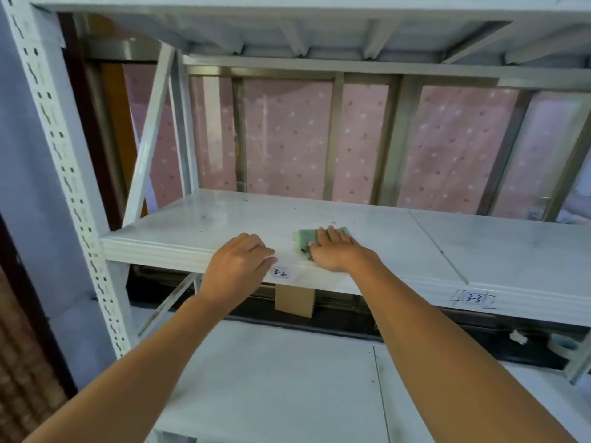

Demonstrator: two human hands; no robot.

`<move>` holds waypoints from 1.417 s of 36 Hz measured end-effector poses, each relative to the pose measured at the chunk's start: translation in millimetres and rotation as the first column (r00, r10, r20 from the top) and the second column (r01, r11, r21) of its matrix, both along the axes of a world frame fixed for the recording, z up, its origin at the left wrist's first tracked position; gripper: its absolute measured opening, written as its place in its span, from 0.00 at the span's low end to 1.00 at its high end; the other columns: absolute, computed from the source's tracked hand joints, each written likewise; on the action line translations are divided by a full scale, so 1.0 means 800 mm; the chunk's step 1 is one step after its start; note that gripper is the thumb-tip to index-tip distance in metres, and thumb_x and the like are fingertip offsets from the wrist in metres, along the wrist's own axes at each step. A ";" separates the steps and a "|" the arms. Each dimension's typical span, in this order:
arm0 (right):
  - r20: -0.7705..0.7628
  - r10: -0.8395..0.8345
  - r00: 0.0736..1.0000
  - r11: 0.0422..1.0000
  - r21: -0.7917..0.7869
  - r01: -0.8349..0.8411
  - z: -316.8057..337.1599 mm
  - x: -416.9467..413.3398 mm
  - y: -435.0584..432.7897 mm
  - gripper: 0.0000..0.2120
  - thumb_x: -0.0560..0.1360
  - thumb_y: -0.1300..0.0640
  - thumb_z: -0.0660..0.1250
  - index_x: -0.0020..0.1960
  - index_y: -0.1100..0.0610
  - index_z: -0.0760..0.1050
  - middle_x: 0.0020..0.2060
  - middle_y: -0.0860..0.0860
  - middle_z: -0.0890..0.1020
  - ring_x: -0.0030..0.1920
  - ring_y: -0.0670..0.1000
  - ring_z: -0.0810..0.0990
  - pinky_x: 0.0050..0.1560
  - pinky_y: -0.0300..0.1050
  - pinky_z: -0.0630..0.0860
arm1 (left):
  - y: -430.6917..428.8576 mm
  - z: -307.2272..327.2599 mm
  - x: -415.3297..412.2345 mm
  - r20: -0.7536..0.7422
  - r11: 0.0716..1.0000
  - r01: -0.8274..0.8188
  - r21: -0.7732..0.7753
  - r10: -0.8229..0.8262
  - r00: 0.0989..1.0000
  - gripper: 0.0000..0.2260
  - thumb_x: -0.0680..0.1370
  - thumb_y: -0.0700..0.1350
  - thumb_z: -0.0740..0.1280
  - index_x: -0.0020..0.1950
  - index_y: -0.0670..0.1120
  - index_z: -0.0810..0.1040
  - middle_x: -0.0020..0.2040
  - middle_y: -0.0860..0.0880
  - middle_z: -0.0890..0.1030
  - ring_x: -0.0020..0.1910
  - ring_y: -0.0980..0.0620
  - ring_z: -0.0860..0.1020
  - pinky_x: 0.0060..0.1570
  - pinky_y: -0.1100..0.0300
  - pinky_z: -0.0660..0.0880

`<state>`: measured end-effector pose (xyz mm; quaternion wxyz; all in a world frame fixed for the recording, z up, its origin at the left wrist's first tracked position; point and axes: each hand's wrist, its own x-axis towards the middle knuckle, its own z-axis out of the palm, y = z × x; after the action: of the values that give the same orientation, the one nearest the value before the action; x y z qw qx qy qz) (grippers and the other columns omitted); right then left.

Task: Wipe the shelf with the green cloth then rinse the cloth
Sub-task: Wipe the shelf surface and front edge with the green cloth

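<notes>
- Head view: green cloth (306,238) flat on the white shelf (198,225), near the front edge, roughly mid-width of the left panel.
- Right hand (335,251) pressed palm-down on the cloth, fingers straight and close together, covering its right part; left and far edges of the cloth showing past the fingertips.
- Left hand (240,260) just beside, resting on the shelf's front lip, fingers curled over the edge and held together, gripping nothing but the lip; apart from the cloth.
- Dark specks and faint smudges scattered on the shelf surface toward the left and back.
- Small label (280,272) reading "3-2" on the front lip between the two hands; another label (473,298) marked "3-3" farther right on the lip.
- Seam (438,246) running diagonally across the shelf, right of the cloth.
- Cardboard piece (295,300) hanging just below the lip.
- Perforated white upright (60,174) at left; lower shelf (287,378) beneath the arms.
- Pink dotted curtain (287,139) behind glass panes at the back.
</notes>
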<state>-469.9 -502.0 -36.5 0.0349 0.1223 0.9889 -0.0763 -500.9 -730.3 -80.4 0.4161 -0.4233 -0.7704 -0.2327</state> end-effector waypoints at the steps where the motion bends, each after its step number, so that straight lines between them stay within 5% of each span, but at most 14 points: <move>1: 0.002 -0.008 1.000 1.000 0.001 0.008 0.000 -0.003 -0.007 0.32 0.84 0.42 0.40 0.83 0.54 0.38 0.82 0.55 0.40 0.82 0.57 0.40 0.80 0.56 0.41 | -0.017 0.003 -0.008 0.024 1.000 -0.007 -0.016 0.008 1.000 0.07 0.76 0.45 0.73 0.48 0.42 0.86 0.42 0.48 0.83 0.40 0.49 0.79 0.39 0.55 0.77; 6: 0.006 -0.044 0.999 0.999 0.008 0.043 0.000 -0.015 -0.038 0.32 0.84 0.42 0.40 0.83 0.55 0.37 0.82 0.56 0.39 0.81 0.58 0.40 0.80 0.57 0.41 | -0.103 0.022 -0.038 0.097 0.991 -0.099 -0.090 0.108 0.989 0.14 0.75 0.53 0.71 0.50 0.43 0.87 0.46 0.48 0.84 0.44 0.48 0.80 0.44 0.55 0.80; 15: -0.006 -0.090 0.996 0.996 -0.007 0.090 -0.001 -0.030 -0.076 0.31 0.84 0.42 0.40 0.83 0.54 0.38 0.82 0.55 0.40 0.82 0.58 0.40 0.80 0.56 0.41 | -0.260 0.020 -0.098 0.277 0.927 -0.358 -0.113 0.376 0.884 0.12 0.73 0.51 0.76 0.52 0.46 0.86 0.53 0.49 0.83 0.54 0.46 0.80 0.51 0.48 0.78; 34: 0.024 -0.109 0.994 0.994 -0.011 0.109 0.003 -0.098 -0.189 0.31 0.84 0.42 0.38 0.83 0.54 0.38 0.82 0.54 0.39 0.82 0.56 0.39 0.80 0.55 0.40 | -0.312 -0.008 -0.158 -0.052 0.966 -0.255 -0.053 0.252 0.966 0.03 0.71 0.43 0.78 0.42 0.45 0.87 0.38 0.50 0.83 0.36 0.47 0.82 0.29 0.54 0.78; 51: 0.038 0.010 0.999 1.000 -0.001 -0.010 0.004 -0.178 -0.312 0.31 0.84 0.42 0.39 0.83 0.53 0.39 0.82 0.54 0.39 0.81 0.57 0.39 0.80 0.56 0.38 | -0.309 -0.008 -0.159 -0.066 0.971 -0.235 -0.048 0.232 0.971 0.03 0.71 0.41 0.78 0.42 0.48 0.88 0.35 0.52 0.82 0.32 0.50 0.81 0.27 0.59 0.77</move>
<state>-612.5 -751.3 -33.0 0.0543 0.1188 0.9886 -0.0742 -628.3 -977.3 -87.1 0.4515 -0.3479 -0.8083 -0.1479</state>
